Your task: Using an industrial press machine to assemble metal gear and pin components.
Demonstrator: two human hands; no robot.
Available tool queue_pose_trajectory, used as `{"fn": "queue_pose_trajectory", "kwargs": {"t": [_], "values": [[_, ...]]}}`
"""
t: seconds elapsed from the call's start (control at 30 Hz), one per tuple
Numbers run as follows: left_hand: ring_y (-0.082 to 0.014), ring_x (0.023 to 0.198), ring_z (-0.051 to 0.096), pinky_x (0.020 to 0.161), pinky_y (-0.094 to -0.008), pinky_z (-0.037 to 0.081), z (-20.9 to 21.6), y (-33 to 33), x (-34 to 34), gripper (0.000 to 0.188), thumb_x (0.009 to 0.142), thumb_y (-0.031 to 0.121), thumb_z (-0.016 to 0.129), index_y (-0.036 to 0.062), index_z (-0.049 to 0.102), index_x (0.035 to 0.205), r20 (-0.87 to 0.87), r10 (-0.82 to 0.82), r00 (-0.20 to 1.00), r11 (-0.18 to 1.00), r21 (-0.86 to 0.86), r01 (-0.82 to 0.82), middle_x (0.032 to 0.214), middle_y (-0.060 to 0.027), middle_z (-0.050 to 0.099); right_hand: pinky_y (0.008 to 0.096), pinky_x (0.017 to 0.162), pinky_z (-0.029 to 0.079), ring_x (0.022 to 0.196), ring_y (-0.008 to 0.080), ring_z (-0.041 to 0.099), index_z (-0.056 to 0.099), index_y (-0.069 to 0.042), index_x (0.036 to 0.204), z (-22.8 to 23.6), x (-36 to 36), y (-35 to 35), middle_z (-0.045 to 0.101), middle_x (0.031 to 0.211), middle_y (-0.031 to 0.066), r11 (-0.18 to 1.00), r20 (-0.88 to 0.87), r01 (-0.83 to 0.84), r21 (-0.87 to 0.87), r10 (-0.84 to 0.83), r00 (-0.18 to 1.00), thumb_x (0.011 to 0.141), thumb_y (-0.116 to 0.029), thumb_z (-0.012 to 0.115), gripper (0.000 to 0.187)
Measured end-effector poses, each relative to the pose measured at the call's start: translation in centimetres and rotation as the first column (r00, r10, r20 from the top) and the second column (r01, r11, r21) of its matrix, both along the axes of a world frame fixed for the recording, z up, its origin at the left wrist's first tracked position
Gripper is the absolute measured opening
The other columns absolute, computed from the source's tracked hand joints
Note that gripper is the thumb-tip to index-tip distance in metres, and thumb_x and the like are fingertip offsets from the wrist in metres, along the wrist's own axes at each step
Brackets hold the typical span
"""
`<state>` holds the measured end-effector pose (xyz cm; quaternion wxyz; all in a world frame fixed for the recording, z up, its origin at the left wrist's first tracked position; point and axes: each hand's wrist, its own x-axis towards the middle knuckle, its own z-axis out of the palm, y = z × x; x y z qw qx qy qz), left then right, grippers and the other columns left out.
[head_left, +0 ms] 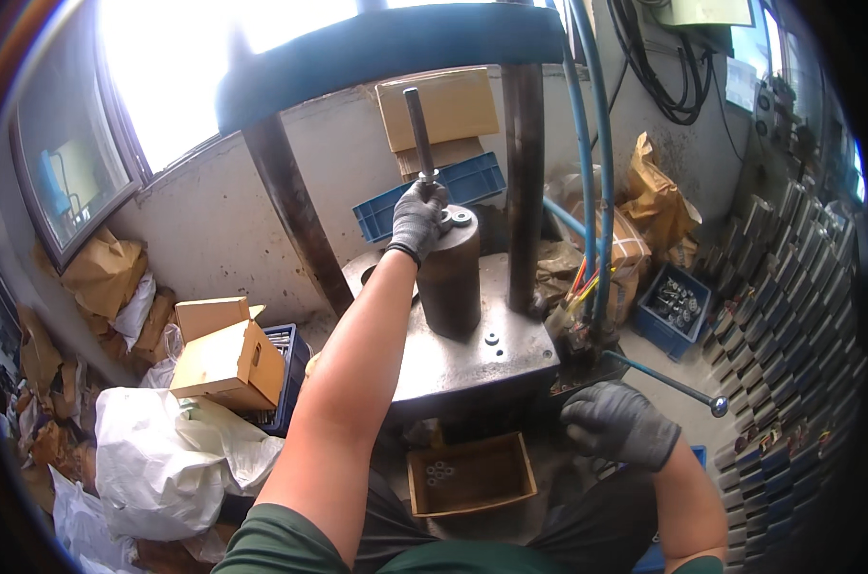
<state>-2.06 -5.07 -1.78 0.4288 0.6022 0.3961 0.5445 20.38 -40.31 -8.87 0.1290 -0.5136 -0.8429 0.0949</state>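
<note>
My left hand [418,218], in a grey glove, reaches far forward and is closed round the lower end of a long metal rod [418,129]. The rod stands nearly upright, with a bright collar just above my fingers. Beneath it is a thick dark steel cylinder [450,287] on the press's metal bed. Small ring-shaped washers [461,218] lie on the cylinder's top, right beside my hand. My right hand [620,426], also gloved, hangs low at the right with its fingers curled. Whatever it may hold is hidden. A small washer [491,339] lies on the bed [520,356].
Dark steel posts [524,191] flank the cylinder under a blue crossbeam [386,57]. A lever with a ball end [718,406] juts out near my right hand. Below is an open box [527,496] with several rings. Stacked metal tubes [788,335] line the right.
</note>
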Motion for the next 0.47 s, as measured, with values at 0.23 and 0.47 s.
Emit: {"fn": "queue_pose_trajectory", "kwargs": {"t": [0.23, 0.47], "values": [[-0.0135, 0.08, 0.064, 0.067, -0.0304, 0.056, 0.0, 0.0, -0.9, 0.037, 0.096, 0.026, 0.073, 0.0094, 0.061, 0.126, -0.032, 0.037, 0.999, 0.994, 0.108, -0.034, 0.094, -0.0044, 0.067, 0.045, 0.082, 0.055, 0.09, 0.0351, 0.07, 0.074, -0.004, 0.098, 7.9, 6.7, -4.7, 0.073, 0.1, 0.0143, 0.932, 0.303, 0.352, 0.086, -0.361, 0.882, 0.081, -0.023, 0.072, 0.025], [-0.0301, 0.105, 0.072, 0.095, -0.039, 0.053, -0.8, -0.1, -1.2, 0.068, 0.094, 0.03, 0.074, 0.0136, 0.041, 0.151, -0.184, 0.165, 0.969, 0.945, 0.311, -0.102, 0.116, -0.0126, 0.073, 0.0429, 0.096, 0.056, 0.104, 0.0305, 0.073, 0.073, -0.009, 0.12, 5.9, 8.8, -6.9, 0.073, 0.117, 0.0176, 0.801, 0.354, 0.498, -0.332, -0.384, 0.853, 0.083, -0.029, 0.077, 0.042]]}}
